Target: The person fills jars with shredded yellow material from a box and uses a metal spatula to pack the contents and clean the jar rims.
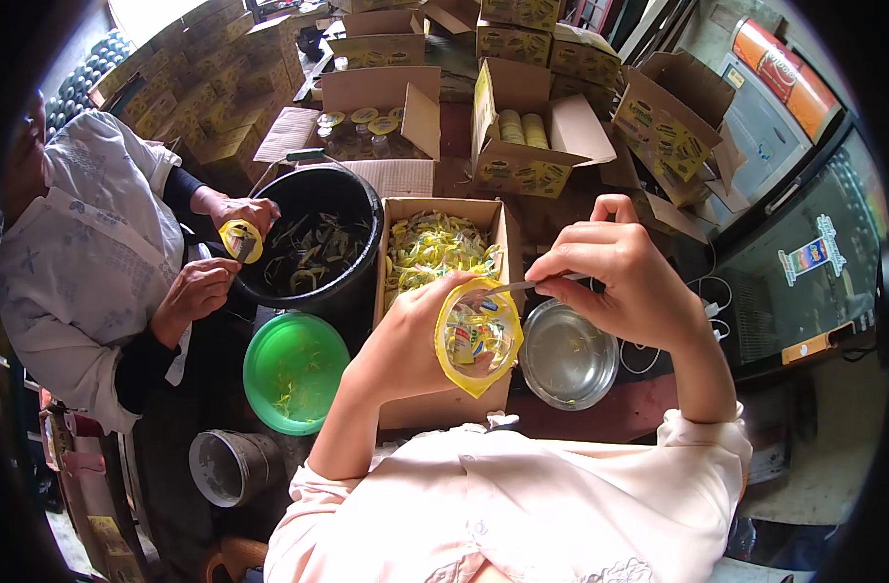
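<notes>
My left hand (415,350) grips a clear plastic cup (481,331) with a yellow rim of film, its round mouth turned up toward me. Between the fingers and thumb of my right hand (605,270) is a slim metal blade (514,286), whose tip meets the cup's upper rim. Just beyond the cup stands a cardboard box (512,255) heaped with yellow and clear plastic scraps (437,244). Under my right hand is a clear round bowl (570,364) with a few yellow bits in it.
At left a co-worker's hands (197,291) hold another yellow-rimmed cup (240,242) beside a black bucket (375,240) of strips. A green basin (255,379) and a tipped grey pail (229,466) sit nearer. Open cartons (521,178) stand behind; a glass-door cooler (801,262) is at right.
</notes>
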The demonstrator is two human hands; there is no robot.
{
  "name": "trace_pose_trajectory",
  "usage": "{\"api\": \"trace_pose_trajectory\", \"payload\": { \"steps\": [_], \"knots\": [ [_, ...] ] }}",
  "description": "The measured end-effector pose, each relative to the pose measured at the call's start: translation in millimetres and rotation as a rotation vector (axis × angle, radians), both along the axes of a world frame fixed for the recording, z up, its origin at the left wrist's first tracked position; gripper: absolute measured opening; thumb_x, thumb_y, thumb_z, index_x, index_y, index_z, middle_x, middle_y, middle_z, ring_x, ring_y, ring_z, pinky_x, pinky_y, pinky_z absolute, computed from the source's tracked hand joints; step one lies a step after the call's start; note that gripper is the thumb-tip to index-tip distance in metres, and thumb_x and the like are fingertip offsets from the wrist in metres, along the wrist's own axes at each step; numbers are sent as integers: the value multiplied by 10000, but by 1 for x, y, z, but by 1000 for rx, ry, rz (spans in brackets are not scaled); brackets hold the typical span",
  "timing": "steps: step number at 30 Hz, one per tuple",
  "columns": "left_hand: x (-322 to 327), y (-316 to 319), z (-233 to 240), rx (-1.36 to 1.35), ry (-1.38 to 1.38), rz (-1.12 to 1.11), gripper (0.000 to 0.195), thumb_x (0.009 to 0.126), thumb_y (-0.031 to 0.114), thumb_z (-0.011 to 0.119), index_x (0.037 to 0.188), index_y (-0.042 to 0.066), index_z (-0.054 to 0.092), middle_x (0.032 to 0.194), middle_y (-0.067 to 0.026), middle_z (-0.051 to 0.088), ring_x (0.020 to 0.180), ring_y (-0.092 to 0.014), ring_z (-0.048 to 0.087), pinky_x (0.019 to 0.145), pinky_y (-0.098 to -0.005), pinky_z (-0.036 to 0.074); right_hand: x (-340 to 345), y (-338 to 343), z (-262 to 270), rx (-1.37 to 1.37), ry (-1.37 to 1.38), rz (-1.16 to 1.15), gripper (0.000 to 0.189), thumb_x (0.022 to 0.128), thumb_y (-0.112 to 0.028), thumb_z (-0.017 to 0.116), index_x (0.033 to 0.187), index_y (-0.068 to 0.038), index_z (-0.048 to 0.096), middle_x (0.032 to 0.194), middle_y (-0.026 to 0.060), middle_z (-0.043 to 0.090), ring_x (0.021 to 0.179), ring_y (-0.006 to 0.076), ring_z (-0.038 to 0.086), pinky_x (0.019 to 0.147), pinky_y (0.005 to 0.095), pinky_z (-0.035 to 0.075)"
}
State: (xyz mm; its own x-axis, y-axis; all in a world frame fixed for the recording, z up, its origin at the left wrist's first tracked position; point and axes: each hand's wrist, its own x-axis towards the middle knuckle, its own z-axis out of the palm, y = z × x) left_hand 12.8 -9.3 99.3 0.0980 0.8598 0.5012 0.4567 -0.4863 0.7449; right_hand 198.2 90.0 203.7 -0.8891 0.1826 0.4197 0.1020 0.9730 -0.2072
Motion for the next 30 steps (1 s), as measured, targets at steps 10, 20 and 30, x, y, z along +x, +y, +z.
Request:
{"api": "trace_pose_trajectory", "payload": {
  "steps": [10, 20, 30],
  "knots": [
    [-2, 1, 2, -21, 15, -46, 707, 538, 208, 792, 1109, -21, 443, 917, -149, 612, 846, -298, 611, 763, -346, 474, -4, 4, 11, -3, -141, 17, 61, 725, -80, 650, 765, -103, 609, 654, 1, 579, 589, 160, 525, 737, 310, 276],
    [3, -6, 9, -20, 67, -76, 661, 553, 196, 773, 1089, -31, 458, 872, -155, 607, 793, -305, 614, 722, -342, 481, -4, 0, 17, -20, -315, 47, 41, 721, -74, 639, 740, -98, 611, 649, -1, 579, 590, 154, 543, 759, 312, 265],
    [5, -3, 2, -92, 8, -133, 710, 447, 200, 808, 1050, -12, 500, 837, -109, 610, 726, -213, 616, 714, -270, 467, -8, 6, 17, -142, -369, 87, 69, 693, -40, 639, 728, -93, 614, 627, -16, 563, 583, 144, 546, 790, 329, 256]
  ]
}}
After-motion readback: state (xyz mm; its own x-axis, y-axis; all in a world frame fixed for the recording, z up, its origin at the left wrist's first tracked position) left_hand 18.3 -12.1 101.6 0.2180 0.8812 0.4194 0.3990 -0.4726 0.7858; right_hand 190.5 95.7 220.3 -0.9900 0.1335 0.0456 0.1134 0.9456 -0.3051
